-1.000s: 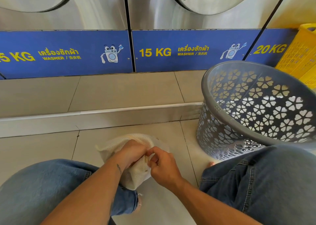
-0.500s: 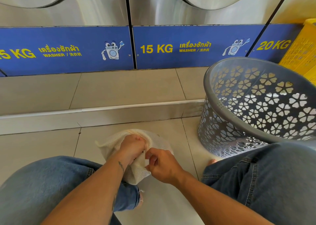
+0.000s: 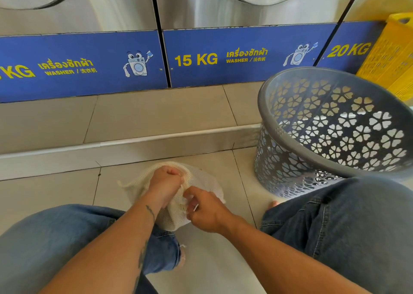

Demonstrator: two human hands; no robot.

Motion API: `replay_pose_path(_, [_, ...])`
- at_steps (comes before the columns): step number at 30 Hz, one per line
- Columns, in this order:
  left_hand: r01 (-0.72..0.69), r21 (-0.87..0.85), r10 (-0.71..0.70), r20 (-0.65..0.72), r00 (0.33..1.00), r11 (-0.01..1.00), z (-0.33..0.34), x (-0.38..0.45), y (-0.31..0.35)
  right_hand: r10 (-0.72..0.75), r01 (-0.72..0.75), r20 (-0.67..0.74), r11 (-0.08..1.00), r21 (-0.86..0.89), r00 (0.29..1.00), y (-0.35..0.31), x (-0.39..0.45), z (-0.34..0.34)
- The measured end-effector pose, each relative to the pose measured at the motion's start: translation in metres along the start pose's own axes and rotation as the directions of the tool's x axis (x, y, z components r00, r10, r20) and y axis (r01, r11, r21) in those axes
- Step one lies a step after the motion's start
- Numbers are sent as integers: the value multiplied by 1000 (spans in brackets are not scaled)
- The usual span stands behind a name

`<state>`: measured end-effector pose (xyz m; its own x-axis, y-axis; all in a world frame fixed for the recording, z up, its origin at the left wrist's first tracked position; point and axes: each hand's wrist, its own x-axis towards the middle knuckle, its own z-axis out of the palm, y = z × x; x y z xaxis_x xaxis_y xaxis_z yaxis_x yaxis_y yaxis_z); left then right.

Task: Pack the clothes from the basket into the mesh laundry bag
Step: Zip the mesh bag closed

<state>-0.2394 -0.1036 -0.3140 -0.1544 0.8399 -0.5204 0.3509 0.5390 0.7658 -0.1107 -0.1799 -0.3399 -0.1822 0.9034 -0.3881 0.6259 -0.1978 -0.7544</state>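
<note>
I have my left hand (image 3: 166, 182) balled into a fist around the gathered top of the mesh laundry bag (image 3: 201, 183), fingers (image 3: 173, 171) curled tight on the cream netting so the bag's mouth is bunched under my knuckles. My right hand (image 3: 206, 211) sits just beside it, touching the same bunch; its fingers pinch a small white piece at the neck of the bag, though I cannot tell whether that is a cord, a toggle or a zip pull. The bag itself rests on the floor (image 3: 67, 193) between my knees, plump and rounded, its lower end lying against the frayed hem of my left jeans leg (image 3: 55, 244). Something pale fills it, but through the mesh I cannot make out separate garments.

To my right stands the grey basket (image 3: 279, 159), round, its wall pierced with flower-shaped holes, tilted slightly toward me. The part of its inside that I can see holds no clothes; its bottom is hidden behind my right jeans leg (image 3: 346, 226). Behind it a yellow crate (image 3: 393, 57) leans against the wall. Beyond the raised tiled step (image 3: 156, 115) runs the row of steel washers (image 3: 234, 57) with blue panels marked 15 KG and 20 KG
</note>
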Motion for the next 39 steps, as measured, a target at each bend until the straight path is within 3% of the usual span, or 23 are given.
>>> replay_pose_path(5, [0,-19,0,4,1000,1000,6,4,0,149,-100,-111,927,362,983,2,2,4])
replay_pose_path(7, [4,-4,-4,3,1000,1000,7,6,0,225,-171,-46,843,510,973,-1,4,4])
replay_pose_path(10, [9,12,-9,-19,1000,1000,6,7,0,299,-312,160,577,755,941,-5,6,-2])
replay_pose_path(12, [5,15,-5,-9,1000,1000,6,8,0,311,-356,224,476,804,923,-4,8,-3])
replay_pose_path(19, [-70,80,70,-4,998,994,5,4,6,342,-405,244,556,726,907,14,7,-1])
replay_pose_path(23, [-192,249,197,3,980,949,2,-3,10,336,-419,258,620,664,906,16,13,-11])
replay_pose_path(26, [-256,442,370,-192,909,860,-4,-8,18,402,-379,59,788,485,914,26,23,-18])
replay_pose_path(27, [-176,517,351,-263,899,838,-7,-6,17,416,-361,-40,831,423,909,31,28,-22])
replay_pose_path(28, [-24,548,234,-317,919,836,-12,-6,16,423,-350,-124,855,383,898,34,34,-26])
replay_pose_path(30, [300,477,-161,-309,937,826,-16,4,2,434,-354,-223,878,321,873,40,48,-35])
replay_pose_path(31, [393,446,-329,-217,919,804,-17,9,-8,434,-366,-236,887,284,869,42,57,-39])
replay_pose_path(34, [320,418,-440,230,868,850,-10,21,-34,421,-387,-202,903,187,884,45,79,-45])
replay_pose_path(35, [305,447,-449,262,854,841,-6,24,-41,421,-392,-180,903,176,889,46,85,-45])
replay_pose_path(39, [195,650,-388,166,907,735,-1,39,-64,439,-430,-17,887,168,898,56,108,-36])
